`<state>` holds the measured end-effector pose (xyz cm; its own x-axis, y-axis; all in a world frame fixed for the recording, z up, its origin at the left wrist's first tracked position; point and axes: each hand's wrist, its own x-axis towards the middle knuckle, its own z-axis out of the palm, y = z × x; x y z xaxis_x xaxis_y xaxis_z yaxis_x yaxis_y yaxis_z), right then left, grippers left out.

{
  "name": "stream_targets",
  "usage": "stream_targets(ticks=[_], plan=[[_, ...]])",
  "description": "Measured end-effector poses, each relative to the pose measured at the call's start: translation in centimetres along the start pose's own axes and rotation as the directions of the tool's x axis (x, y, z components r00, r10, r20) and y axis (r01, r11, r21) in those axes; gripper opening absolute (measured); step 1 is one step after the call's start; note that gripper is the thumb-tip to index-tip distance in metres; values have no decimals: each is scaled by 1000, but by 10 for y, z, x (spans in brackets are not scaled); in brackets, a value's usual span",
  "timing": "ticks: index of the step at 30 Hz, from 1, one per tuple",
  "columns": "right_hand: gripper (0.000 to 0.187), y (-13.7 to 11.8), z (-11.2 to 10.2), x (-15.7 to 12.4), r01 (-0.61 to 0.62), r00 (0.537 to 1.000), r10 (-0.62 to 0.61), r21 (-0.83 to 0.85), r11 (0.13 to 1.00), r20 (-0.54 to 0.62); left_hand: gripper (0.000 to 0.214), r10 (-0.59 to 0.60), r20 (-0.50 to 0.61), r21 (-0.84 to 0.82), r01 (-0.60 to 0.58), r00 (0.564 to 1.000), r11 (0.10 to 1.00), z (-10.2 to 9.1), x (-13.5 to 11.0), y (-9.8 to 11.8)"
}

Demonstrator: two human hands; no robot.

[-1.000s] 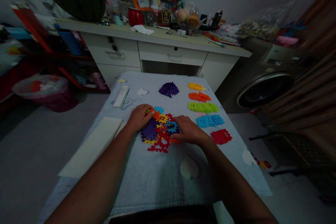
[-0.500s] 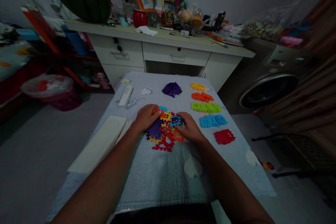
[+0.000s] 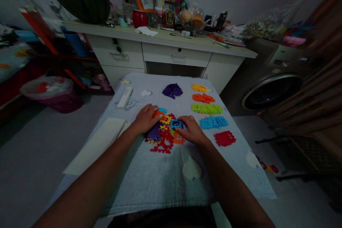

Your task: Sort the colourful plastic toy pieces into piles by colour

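A mixed heap of interlocking plastic tiles with toothed edges lies mid-table, with red tiles [image 3: 166, 141] at its near side and a purple tile [image 3: 154, 133] at its left. My left hand [image 3: 145, 119] is at the heap's upper left, thumb and fingers closed around an orange tile [image 3: 158, 114]. At the right side, my right hand [image 3: 191, 129] has its fingers and thumb on the edge of a blue square frame tile [image 3: 176, 124]. Yellow tiles [image 3: 167, 119] lie between the hands. My fingertips are partly hidden.
Sorted piles stand along the right: yellow [image 3: 199, 88], orange [image 3: 203, 98], green [image 3: 207, 108], blue [image 3: 214, 122] and red [image 3: 225, 138]. A purple pile [image 3: 172, 91] lies at the back. White boxes [image 3: 96, 146] are on the left. A cluttered desk [image 3: 160, 39] stands behind.
The view has shifted slightly. Both hands stay at the heap; more of the orange tile shows by my left hand, and the yellow and red tiles between the hands look rearranged.
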<state>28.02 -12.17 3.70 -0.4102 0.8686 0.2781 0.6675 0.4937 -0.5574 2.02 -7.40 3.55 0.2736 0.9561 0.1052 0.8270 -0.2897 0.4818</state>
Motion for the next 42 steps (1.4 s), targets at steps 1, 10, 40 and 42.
stream_targets(ticks=[1,10,40,42], plan=[[39,-1,-1,0,-9,1000,9,0,1000,13,67,4,1,-26,-4,1000,1000,-1,-4,-1],[50,-1,-4,0,-24,997,27,-44,999,68,118,51,137,24,-54,989,998,-3,-45,3],[46,75,-114,-56,-441,880,475,-419,793,-27,61,159,-151,-111,-177,976,978,8,-48,-1],[46,78,-112,-56,-457,875,481,-421,784,-54,58,145,-155,-107,-162,977,981,8,-48,-1]])
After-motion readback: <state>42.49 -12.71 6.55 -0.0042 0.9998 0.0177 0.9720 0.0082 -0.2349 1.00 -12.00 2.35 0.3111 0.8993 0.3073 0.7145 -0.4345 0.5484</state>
